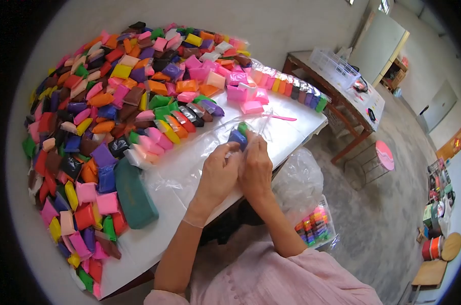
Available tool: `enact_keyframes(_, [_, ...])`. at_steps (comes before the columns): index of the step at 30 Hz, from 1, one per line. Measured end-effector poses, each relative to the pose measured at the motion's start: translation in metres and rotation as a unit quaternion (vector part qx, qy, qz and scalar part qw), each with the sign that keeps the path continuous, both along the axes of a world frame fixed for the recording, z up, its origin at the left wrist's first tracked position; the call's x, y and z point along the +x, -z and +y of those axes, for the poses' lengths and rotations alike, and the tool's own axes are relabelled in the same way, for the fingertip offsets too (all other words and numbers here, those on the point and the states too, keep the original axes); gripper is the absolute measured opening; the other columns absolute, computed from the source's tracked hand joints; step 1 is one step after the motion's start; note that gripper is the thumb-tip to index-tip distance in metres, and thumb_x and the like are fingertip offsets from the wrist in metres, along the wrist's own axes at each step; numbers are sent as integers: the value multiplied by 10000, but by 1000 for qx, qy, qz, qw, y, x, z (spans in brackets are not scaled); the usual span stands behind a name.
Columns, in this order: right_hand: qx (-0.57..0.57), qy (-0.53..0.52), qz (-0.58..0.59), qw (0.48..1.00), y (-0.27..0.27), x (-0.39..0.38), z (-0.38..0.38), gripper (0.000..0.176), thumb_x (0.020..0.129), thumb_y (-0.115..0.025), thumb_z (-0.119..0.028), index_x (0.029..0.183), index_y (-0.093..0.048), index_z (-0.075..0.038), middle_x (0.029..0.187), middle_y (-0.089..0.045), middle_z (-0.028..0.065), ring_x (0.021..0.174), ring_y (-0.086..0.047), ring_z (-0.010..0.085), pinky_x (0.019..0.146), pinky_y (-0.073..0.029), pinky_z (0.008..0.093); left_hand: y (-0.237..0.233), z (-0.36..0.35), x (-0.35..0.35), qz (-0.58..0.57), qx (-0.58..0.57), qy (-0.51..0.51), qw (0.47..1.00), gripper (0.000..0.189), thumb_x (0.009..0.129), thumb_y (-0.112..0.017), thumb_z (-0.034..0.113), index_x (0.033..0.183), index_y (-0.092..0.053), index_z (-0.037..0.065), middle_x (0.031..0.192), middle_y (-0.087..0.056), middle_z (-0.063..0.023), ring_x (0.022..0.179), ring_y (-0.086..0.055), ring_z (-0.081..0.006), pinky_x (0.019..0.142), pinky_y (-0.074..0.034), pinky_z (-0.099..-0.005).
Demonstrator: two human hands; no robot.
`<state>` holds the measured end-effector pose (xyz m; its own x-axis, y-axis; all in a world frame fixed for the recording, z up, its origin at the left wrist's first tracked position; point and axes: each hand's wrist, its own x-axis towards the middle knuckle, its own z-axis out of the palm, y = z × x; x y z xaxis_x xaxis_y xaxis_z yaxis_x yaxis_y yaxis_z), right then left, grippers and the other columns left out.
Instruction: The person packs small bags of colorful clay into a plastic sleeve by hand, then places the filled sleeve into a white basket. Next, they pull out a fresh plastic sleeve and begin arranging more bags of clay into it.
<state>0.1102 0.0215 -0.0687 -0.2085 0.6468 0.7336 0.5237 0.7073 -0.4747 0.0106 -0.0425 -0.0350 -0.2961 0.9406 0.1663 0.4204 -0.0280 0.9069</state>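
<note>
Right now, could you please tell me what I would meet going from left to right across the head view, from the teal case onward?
Teal case, left hand, right hand, clear plastic bag, pink-topped stool, round wooden board.

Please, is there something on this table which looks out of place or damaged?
Nothing looks clearly spilled or damaged. Only the dark green case seems a little odd: it is one large, block-like thing beside a loose heap of small coloured packets.
</note>
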Motion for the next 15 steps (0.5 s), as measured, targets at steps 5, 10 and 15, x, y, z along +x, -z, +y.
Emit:
enact_keyframes(5, [13,60,-39,997,0,7,-2,529,814,-698,-134,1293,-521,1,1159,-564,200,956,-603,358,761,-523,424,48,18,7,-155,40,-43,986,353,1029,-479,201,1308,-541,-7,1030,-635,-39,828,-618,-105,699,-535,-262])
enact_keyframes(10, [34,105,-53,992,-8,11,-5,584,785,-739,-157,1311,-523,-25,1056,-594,154,883,-617,334,711,-503,432,34,15,11,-78,37,-32,996,392,1010,-471,259,1299,-556,8,1175,-620,-142,1012,-608,-278,855,-485,-368])
enact_keyframes(15, [-63,130,6,990,-3,16,3,357,801,-772,-270,987,-545,-68,828,-597,85,718,-645,283,609,-501,392,16,13,11,-9,-11,-23,1000,403,1005,-452,285,1279,-569,13,1272,-594,-188,1149,-579,-379,956,-460,-429])
